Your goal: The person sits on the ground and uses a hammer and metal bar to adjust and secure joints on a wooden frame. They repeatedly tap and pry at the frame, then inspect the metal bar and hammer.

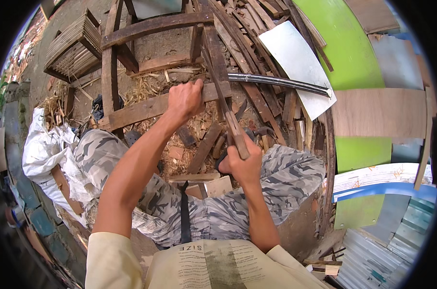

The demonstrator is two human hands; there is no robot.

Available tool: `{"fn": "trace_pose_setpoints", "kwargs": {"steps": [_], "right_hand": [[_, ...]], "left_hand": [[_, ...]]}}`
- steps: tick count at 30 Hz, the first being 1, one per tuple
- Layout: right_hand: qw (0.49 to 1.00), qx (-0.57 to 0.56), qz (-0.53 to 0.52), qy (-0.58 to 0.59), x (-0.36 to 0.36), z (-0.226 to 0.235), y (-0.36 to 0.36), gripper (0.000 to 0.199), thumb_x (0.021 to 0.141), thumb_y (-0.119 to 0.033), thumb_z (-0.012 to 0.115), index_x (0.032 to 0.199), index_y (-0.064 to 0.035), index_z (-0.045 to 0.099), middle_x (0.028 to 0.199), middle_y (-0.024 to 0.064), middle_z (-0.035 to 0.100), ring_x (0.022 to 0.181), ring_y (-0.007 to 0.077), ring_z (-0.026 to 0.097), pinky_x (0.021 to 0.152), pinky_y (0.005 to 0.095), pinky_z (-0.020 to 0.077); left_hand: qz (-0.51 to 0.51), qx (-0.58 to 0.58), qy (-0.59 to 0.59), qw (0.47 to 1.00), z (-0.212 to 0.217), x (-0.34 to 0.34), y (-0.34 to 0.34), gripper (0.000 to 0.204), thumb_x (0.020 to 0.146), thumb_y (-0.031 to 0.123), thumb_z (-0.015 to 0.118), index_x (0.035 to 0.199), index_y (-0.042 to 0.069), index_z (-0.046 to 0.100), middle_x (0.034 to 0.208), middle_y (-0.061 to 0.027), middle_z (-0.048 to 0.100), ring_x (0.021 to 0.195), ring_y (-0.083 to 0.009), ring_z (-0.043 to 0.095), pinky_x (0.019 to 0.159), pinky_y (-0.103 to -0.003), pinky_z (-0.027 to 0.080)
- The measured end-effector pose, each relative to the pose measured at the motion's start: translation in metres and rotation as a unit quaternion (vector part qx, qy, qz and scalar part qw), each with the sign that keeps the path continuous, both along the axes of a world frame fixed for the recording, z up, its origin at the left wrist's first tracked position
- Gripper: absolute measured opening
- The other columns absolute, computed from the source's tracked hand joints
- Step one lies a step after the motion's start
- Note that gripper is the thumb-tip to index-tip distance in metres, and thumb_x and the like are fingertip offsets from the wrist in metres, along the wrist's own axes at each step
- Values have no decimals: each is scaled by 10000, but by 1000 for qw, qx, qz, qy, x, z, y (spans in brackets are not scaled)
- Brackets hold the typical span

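Before me stands a dark wooden frame of joined posts and rails. My left hand is closed over its near rail, close to the right corner. My right hand is wrapped round the wooden handle of a long-bladed hand tool. The narrow dark blade points away from me and passes the frame's right corner, seen nearly edge-on. Whether it touches the wood I cannot tell, nor whether its edge has teeth. Both of my legs, in camouflage trousers, are spread around the near side of the frame.
Scrap boards are heaped at the far right, under a white sheet and a dark strip. A slatted wooden piece stands far left. Wood offcuts and shavings litter the ground. White sacking lies left, green panels right.
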State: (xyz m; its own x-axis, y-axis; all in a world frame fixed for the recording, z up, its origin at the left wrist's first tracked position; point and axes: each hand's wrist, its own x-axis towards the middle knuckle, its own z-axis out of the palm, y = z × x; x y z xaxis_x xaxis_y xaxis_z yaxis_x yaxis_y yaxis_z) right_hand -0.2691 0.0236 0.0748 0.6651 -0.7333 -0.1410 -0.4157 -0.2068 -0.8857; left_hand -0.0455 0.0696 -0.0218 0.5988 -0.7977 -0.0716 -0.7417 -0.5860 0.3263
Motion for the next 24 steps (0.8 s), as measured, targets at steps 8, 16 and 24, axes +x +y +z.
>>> {"fn": "trace_pose_setpoints", "kwargs": {"steps": [8,16,24], "right_hand": [[998,0,43,34,-89,65,15,535,807,-21,578,1335,62,607,934,195,740,769,163,698,719,306,548],[1000,-4,3,-30,-29,-17,8,515,811,-39,606,1320,39,619,862,196,716,710,224,693,698,319,547],[1000,4,9,-11,-97,20,19,534,794,5,603,1323,81,610,955,194,755,762,148,717,693,267,545]], "left_hand": [[4,-12,-16,1000,-3,4,3,336,762,218,731,1031,59,605,909,-178,703,810,-386,712,682,-488,566],[-14,24,6,1000,10,1,-2,317,721,128,693,1011,36,605,821,-189,709,746,-371,717,631,-473,560],[-16,8,-10,1000,12,6,-1,344,716,180,741,994,40,596,846,-196,709,774,-376,713,658,-482,557]]}}
